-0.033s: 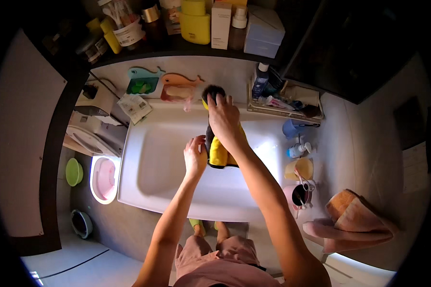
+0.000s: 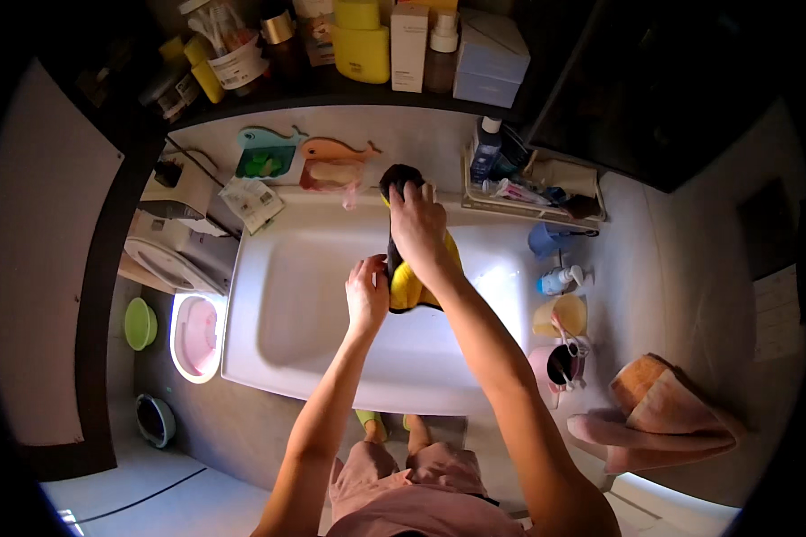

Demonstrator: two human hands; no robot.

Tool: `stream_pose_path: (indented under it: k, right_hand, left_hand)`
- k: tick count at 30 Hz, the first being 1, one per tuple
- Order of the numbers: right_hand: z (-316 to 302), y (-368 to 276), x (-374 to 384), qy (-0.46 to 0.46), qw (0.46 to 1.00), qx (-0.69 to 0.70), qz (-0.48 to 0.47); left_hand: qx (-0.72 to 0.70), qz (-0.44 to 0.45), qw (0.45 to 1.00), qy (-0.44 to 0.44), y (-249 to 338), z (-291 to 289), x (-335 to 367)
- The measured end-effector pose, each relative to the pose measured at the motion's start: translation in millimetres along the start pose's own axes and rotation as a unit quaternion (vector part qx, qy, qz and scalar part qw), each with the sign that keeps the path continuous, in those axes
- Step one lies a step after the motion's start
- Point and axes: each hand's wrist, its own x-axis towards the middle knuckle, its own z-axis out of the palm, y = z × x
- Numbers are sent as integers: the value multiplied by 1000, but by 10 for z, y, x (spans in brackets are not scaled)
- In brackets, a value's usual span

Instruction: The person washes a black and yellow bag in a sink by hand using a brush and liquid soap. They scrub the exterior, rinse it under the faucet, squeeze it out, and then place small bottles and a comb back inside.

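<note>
Above the white sink (image 2: 304,268) a yellow cloth (image 2: 407,288) with a dark side and a black edge hangs in folds. My right hand (image 2: 417,224) is closed over its upper part, near the sink's back rim. Dark bunched material, apparently the same cloth, sticks up past those fingers. Lower down, my left hand (image 2: 367,288) pinches the cloth's left edge, thumb and fingers together. Whatever lies under the cloth, such as a tap, is hidden.
Two whale-shaped soap dishes (image 2: 333,170) sit behind the sink. A tray of toiletries (image 2: 533,190) stands at back right; cups and a pump bottle (image 2: 560,280) line the right side. Bottles and boxes fill the shelf (image 2: 331,97) overhead. A pink towel (image 2: 663,416) hangs at right.
The cloth's lower yellow part looks more creased and sits slightly higher. My right hand has shifted a little to the left; my left hand has barely moved.
</note>
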Motion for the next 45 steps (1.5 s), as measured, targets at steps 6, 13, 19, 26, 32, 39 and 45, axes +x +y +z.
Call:
stream_pose_path:
  k: [6,13,19,26,32,39,45]
  right_hand:
    - [-26,-107,-801,30,999,-20,-21]
    - [120,346,-742,68,978,195,-37]
    - [217,813,-845,95,952,291,7]
    - [-335,857,-1622,98,964,214,127]
    - [-307,973,-2175,48,959,222,167]
    - [-203,861,-2322,39,952,240,183]
    - [39,538,-2079,34,980,195,24]
  left_hand:
    - [3,-48,998,-48,-257,-180,-57]
    - [25,58,998,5,19,77,126]
    - [-55,-30,993,-102,97,361,-219]
    - [294,117,842,-437,-557,665,-697]
    - [438,432,611,-499,-973,951,-738]
    - [299,146,842,-425,-749,785,-673]
    - [74,-23,965,-249,-267,504,-780]
